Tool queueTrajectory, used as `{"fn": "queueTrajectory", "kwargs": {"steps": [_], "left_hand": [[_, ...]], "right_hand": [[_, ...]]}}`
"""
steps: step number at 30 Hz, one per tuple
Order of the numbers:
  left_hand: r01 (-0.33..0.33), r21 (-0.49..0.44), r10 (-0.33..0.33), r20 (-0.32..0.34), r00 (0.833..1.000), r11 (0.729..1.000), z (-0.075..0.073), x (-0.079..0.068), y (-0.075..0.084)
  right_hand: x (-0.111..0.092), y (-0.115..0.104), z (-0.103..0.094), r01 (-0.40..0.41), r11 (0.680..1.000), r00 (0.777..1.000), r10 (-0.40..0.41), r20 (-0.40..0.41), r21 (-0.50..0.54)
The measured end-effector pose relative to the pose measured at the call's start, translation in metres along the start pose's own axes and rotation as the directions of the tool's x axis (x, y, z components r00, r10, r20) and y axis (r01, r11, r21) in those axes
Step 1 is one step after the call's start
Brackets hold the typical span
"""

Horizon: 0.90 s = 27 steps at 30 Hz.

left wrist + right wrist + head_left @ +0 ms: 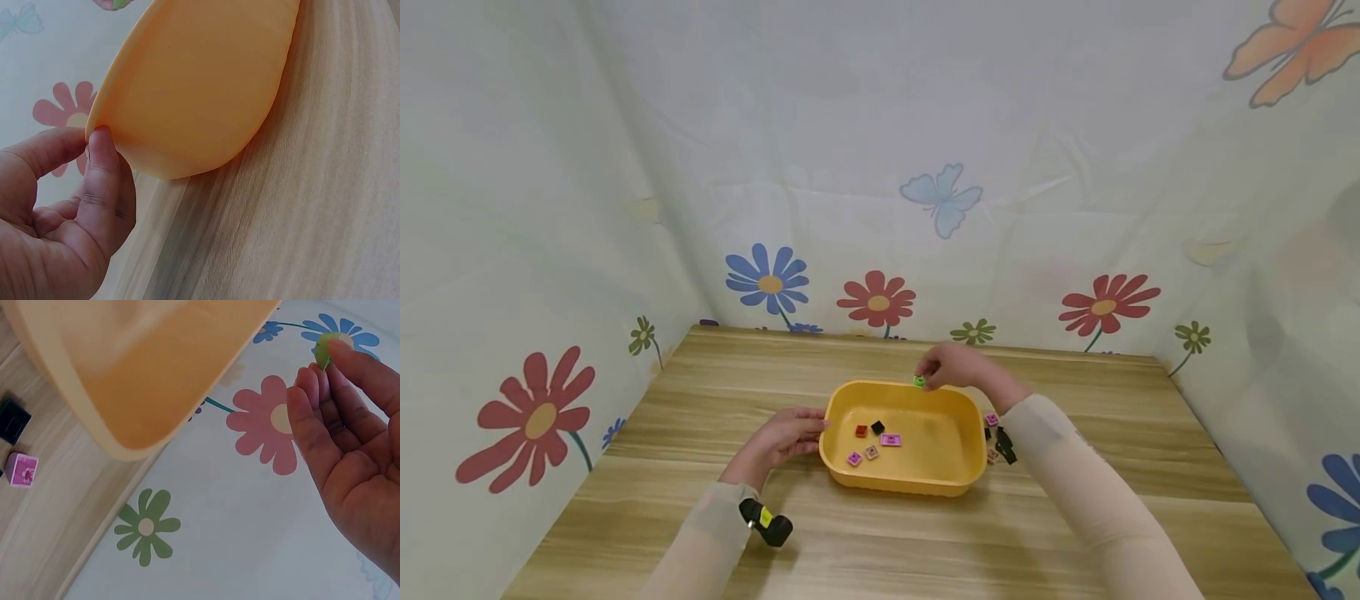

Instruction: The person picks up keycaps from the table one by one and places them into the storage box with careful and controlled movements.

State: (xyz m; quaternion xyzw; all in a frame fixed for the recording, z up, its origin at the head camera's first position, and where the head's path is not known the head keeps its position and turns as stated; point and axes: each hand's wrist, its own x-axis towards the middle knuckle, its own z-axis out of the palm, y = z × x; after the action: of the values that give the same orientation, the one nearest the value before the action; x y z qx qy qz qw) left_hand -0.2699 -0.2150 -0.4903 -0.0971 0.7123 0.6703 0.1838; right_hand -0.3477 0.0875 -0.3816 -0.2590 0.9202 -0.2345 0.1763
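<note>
got a flowery cloth (850, 100) hanging at the back and a wood-grain table (820, 550) in front. toward the middle of the table, the yellow tub (902, 485), sitting flat.

next size down, two hands, both busy. left hand (788, 435) at the tub's left end, pinching the rim between thumb and fingers, probably just to steady. right hand (957, 367) up by the far rim in a narrow fingertip pinch, more on that at the end. black wrist cameras (773, 530) on both arms.

inside the tub: a long pink block (891, 440), then littler stuff, namely a red block (861, 431), black block (877, 427), tan block (871, 452) and small pink block (854, 459). just outside, by the right wrist: an outer pink block (992, 419), outer tan block (993, 456) and outer black block (987, 434), partly hidden.

last, the green block (919, 381), held in that right-hand pinch near the far rim. can't tell whether right above the rim or slightly past.

step in hand, at a guess: moving the green block at the tub's edge. next move probably calls for a steady tub, no clipping the rim, and no loosening the pinch too early.
</note>
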Motion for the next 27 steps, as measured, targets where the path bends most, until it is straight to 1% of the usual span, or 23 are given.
{"fn": "queueTrajectory", "kwargs": {"steps": [6, 10, 19, 22, 27], "left_hand": [[-0.001, -0.008, 0.001, 0.001, 1.0, 1.0, 0.001, 0.001, -0.001], [-0.001, -0.01, 0.001, 0.003, 1.0, 1.0, 0.0, 0.002, -0.002], [0.003, -0.017, -0.003, 0.0, 1.0, 1.0, 0.0, 0.001, -0.002], [-0.001, -0.02, 0.001, 0.004, 1.0, 1.0, 0.001, 0.001, -0.002], [0.002, -0.017, -0.002, -0.004, 1.0, 1.0, 0.0, 0.002, -0.002]], "right_hand": [[0.01, -0.005, 0.007, 0.021, 0.999, 0.999, -0.02, 0.04, -0.031], [0.015, -0.007, 0.013, 0.044, 0.999, 0.996, -0.043, 0.075, -0.016], [0.029, -0.009, 0.032, 0.08, 0.996, 0.984, -0.073, 0.165, -0.034], [0.032, -0.011, 0.037, 0.079, 0.995, 0.982, -0.067, 0.176, -0.06], [0.036, -0.015, 0.042, 0.076, 0.991, 0.984, -0.057, 0.17, -0.108]]}}
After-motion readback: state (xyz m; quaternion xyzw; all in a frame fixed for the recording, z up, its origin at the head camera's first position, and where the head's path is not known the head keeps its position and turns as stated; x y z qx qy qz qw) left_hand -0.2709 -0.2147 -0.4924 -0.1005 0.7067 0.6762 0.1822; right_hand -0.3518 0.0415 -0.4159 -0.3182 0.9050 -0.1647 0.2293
